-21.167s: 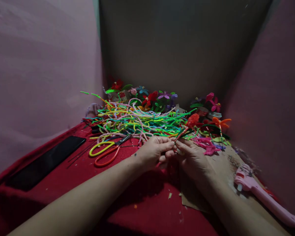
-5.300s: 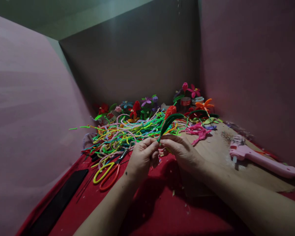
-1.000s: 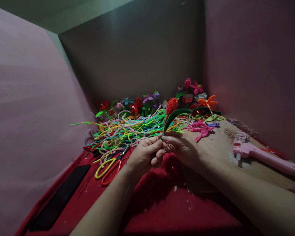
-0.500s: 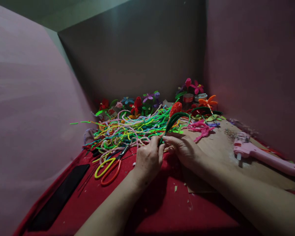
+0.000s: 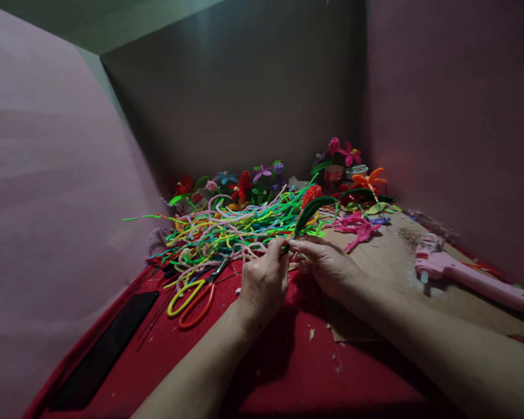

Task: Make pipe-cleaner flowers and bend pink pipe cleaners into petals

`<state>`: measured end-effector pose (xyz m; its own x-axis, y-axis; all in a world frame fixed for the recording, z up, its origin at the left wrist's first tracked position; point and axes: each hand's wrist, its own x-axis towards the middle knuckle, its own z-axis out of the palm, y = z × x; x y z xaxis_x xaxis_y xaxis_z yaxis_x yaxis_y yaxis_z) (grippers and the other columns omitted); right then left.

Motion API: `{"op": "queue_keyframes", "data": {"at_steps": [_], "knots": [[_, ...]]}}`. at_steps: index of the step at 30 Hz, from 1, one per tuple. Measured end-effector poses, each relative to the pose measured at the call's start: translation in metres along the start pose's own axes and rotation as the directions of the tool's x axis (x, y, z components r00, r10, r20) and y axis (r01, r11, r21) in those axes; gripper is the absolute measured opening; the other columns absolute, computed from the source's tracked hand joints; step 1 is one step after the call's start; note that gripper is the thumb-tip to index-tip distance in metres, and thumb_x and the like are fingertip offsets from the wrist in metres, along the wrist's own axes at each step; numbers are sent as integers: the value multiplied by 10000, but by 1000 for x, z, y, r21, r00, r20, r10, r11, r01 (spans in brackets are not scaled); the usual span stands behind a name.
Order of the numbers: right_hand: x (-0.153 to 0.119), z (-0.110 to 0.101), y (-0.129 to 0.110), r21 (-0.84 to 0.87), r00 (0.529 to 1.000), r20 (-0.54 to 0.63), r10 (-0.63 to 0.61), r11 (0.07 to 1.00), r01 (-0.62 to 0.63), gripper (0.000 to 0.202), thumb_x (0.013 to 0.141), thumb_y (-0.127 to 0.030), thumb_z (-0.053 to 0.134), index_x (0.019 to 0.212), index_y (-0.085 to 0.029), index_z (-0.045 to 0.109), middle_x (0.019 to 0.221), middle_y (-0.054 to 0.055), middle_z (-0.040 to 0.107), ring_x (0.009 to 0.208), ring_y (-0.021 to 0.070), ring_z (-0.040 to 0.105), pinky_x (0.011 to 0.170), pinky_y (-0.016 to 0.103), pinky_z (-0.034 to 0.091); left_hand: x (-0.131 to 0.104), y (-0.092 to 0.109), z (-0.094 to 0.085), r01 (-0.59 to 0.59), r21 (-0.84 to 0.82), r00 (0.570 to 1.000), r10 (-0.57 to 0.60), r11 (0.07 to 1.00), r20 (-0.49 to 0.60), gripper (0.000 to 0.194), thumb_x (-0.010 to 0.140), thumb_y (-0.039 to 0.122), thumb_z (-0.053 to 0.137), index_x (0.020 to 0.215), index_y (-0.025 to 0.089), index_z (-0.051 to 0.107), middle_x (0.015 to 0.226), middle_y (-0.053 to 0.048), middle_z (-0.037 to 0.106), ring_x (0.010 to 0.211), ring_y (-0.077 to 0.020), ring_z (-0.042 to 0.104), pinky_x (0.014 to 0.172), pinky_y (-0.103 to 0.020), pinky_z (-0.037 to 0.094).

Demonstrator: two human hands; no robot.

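A fuzzy red flower (image 5: 311,196) contrasts with matt cloth (image 5: 332,384). Left, scissors (image 5: 211,281) with smooth plastic handles; right, a smooth plastic glue gun (image 5: 480,280).

A red flower (image 5: 311,195) leans right behind an arching green leaf (image 5: 308,215).

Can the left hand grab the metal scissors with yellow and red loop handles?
Probably yes: the scissors lie near the left hand, their handles uncovered on the red cloth. But that hand seems to hold the red fuzzy flower by its lower end, so it might need to let go.
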<state>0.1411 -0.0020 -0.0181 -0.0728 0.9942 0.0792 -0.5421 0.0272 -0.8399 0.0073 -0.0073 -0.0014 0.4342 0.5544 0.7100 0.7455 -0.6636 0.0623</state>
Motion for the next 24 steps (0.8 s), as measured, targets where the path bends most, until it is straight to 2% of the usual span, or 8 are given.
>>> {"op": "queue_keyframes", "data": {"at_steps": [3, 6, 10, 14, 17, 19, 21, 24], "knots": [[-2, 3, -4, 19, 1000, -14, 23, 1000, -22, 115, 628, -267, 684, 684, -174, 645, 720, 35, 594, 645, 139, 520, 559, 269, 390, 0, -2, 1, -110, 47, 992, 113, 993, -57, 171, 869, 170, 418, 1019, 179, 499, 800, -21, 656, 577, -86, 589, 525, -176, 395], [-3, 7, -8, 37, 999, -11, 42, 998, -42, 118, 608, -260, 692, 627, -175, 612, 676, 17, 568, 609, 125, 504, 542, 263, 379, 0, -3, 0, -146, 71, 985, 151, 987, -86, 137, 864, 160, 425, 954, 162, 527, 767, -27, 651, 604, -91, 595, 556, -175, 402], [-4, 8, -10, 34, 999, 5, 47, 998, -47, 126, 611, -262, 688, 617, -175, 597, 678, 16, 566, 601, 120, 501, 547, 265, 380, 0, -3, -2, -140, 87, 987, 146, 986, -66, 139, 860, 150, 419, 794, 152, 541, 630, -13, 599, 541, -84, 555, 550, -178, 388], [-4, 7, -8, 30, 999, 11, 48, 998, -48, 115, 619, -255, 685, 638, -175, 605, 701, 24, 576, 625, 129, 516, 559, 269, 386, 1, -1, -4, -106, 74, 992, 110, 992, -55, 157, 856, 164, 435, 724, 159, 520, 588, -1, 565, 507, -81, 522, 523, -181, 369], [-3, 5, -7, 12, 999, 35, 39, 999, -39, 113, 643, -272, 676, 667, -179, 616, 727, 38, 594, 649, 144, 530, 571, 281, 395, 2, 1, -5, -13, 9, 997, 13, 1000, -70, 90, 850, 199, 461, 811, 153, 528, 592, 1, 579, 503, -87, 528, 502, -181, 370], [-3, 5, -8, 5, 999, 45, 25, 1000, -25, 113, 654, -280, 668, 671, -179, 620, 737, 45, 601, 661, 153, 538, 577, 291, 399, 3, 1, -5, 8, -36, 997, -11, 999, -71, 107, 852, 206, 463, 916, 150, 528, 642, -4, 616, 509, -83, 542, 505, -177, 377], [-2, 6, -8, 13, 999, 38, 18, 1000, -18, 106, 645, -269, 673, 660, -178, 622, 718, 40, 596, 657, 153, 538, 587, 295, 405, 3, 0, -4, -28, -63, 997, 23, 998, -77, 135, 855, 186, 454, 963, 162, 532, 715, -14, 649, 560, -82, 569, 543, -174, 391], [-2, 7, -9, 33, 999, 24, 31, 999, -32, 113, 615, -261, 691, 647, -176, 624, 691, 26, 588, 642, 146, 538, 600, 298, 415, 2, -2, -4, -86, -68, 993, 79, 994, -91, 116, 849, 156, 450, 875, 166, 563, 717, -19, 641, 608, -91, 573, 581, -185, 393]]}}
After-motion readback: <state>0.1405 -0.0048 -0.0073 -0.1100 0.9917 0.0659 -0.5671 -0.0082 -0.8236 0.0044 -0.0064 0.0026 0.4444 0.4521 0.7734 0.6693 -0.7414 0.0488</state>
